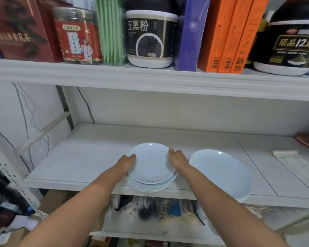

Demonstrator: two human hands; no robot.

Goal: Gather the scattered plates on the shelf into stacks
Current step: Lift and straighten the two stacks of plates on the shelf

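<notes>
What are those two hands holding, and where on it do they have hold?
The stack of small round white ceramic plates. The left hand grips the stack's left rim and the right hand grips its right rim, on opposite sides.

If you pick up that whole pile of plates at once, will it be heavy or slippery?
Probably heavy: the pile of plates has several layers, and both the left hand and right hand hold its sides. Likely slippery, since the glaze looks shiny. It seems breakable, and it sits right at the shelf edge.
</notes>
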